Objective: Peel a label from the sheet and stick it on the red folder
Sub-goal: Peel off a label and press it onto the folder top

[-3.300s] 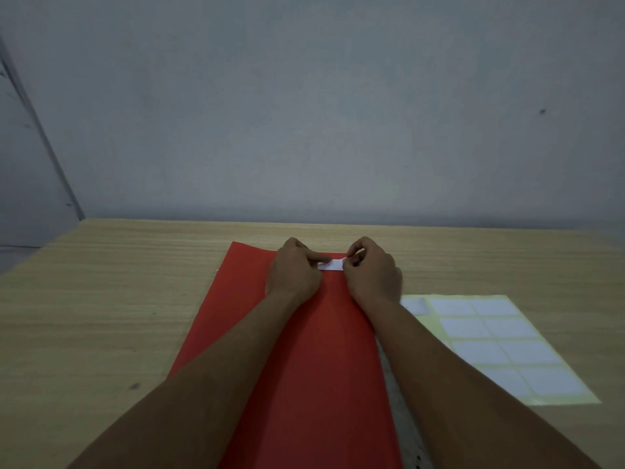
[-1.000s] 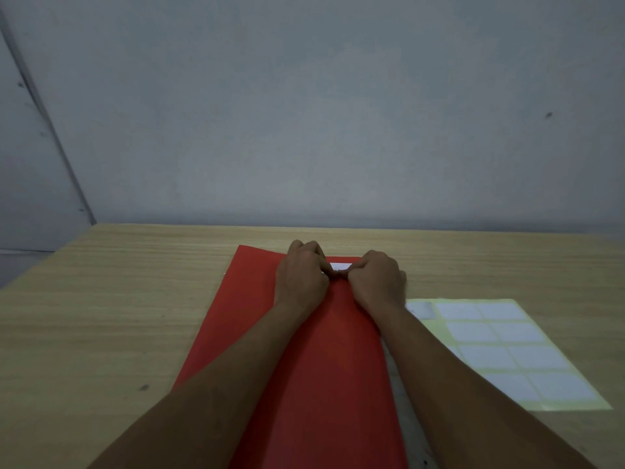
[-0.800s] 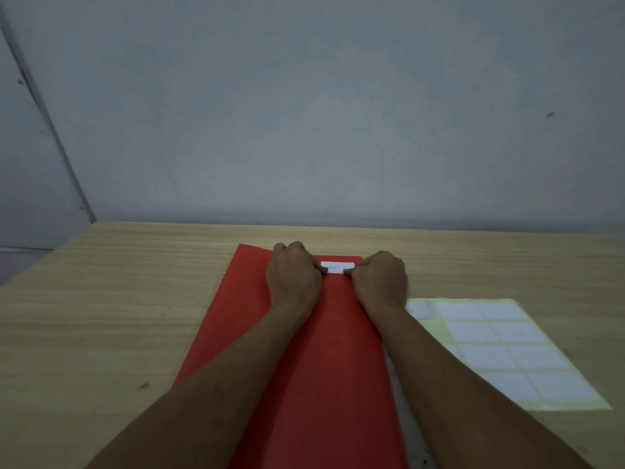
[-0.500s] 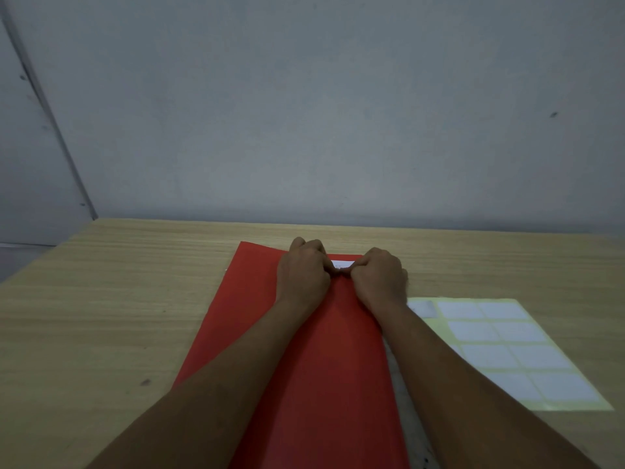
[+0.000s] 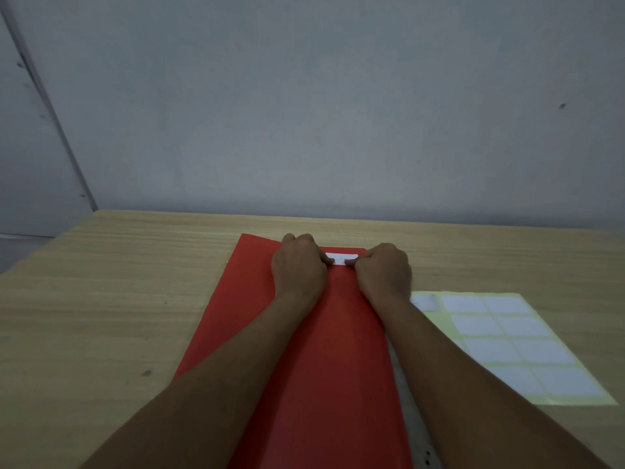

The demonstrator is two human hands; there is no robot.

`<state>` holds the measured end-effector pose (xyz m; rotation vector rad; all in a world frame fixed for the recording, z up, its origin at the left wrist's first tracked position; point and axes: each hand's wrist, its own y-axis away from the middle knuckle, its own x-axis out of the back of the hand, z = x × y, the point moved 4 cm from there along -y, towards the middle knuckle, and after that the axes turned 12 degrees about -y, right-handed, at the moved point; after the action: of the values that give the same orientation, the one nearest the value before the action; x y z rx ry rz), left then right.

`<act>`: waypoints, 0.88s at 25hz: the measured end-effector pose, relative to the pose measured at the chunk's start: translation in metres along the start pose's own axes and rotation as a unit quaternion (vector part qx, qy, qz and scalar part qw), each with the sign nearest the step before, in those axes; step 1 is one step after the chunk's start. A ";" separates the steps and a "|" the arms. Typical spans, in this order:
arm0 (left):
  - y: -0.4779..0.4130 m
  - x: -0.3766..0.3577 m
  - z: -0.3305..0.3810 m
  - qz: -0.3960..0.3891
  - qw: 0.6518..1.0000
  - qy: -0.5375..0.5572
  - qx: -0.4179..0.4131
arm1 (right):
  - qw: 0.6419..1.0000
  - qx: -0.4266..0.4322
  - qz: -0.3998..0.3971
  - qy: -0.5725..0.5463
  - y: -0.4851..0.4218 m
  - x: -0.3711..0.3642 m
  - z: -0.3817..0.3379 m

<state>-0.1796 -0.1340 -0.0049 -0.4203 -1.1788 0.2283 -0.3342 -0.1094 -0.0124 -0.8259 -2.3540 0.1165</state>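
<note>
White label (image 5: 341, 257) flat at the far end of the red folder (image 5: 324, 350), left hand (image 5: 299, 269) and right hand (image 5: 384, 270) curled, thumbs pressing its two ends, label sheet (image 5: 507, 340) on tabletop (image 5: 101, 299) to the right

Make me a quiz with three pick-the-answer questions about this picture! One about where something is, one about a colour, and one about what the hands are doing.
1. Where is the label sheet?
A. To the right of the folder
B. On top of the folder
C. To the left of the folder

2. What colour is the folder?
A. Blue
B. Red
C. Green

3. What are the left hand and right hand doing?
A. Lifting the sheet
B. Resting off the table
C. Pressing the white label on the folder

Answers:
1 A: the sheet lies on the table, right of the folder.
2 B: the folder is plainly red.
3 C: both hands' fingertips sit at the label's ends, near the folder's far edge.
</note>
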 end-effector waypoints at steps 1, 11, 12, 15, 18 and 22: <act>0.001 0.001 -0.002 0.003 1.000 0.008 0.028 | 1.000 -0.017 0.015 -0.019 -0.001 0.001 0.002; 0.001 0.005 0.005 -0.011 1.000 -0.016 0.019 | 1.000 -0.020 0.005 -0.018 0.001 0.002 0.002; 0.001 0.005 0.007 -0.010 1.000 -0.020 0.008 | 1.000 -0.008 -0.007 -0.006 0.001 0.003 0.000; 0.004 0.010 0.011 -0.009 0.999 -0.032 -0.033 | 0.996 0.055 -0.056 0.029 0.004 0.002 -0.006; 0.005 0.011 0.014 -0.026 0.997 -0.034 -0.063 | 0.991 0.081 -0.085 0.058 0.004 -0.004 -0.005; 0.003 0.007 0.008 -0.005 0.999 -0.046 -0.008 | 0.997 0.062 -0.034 0.042 0.000 -0.004 -0.001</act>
<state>-0.1846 -0.1273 0.0027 -0.4209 -1.2728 0.2318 -0.3310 -0.1117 -0.0137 -0.6785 -2.2687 0.1932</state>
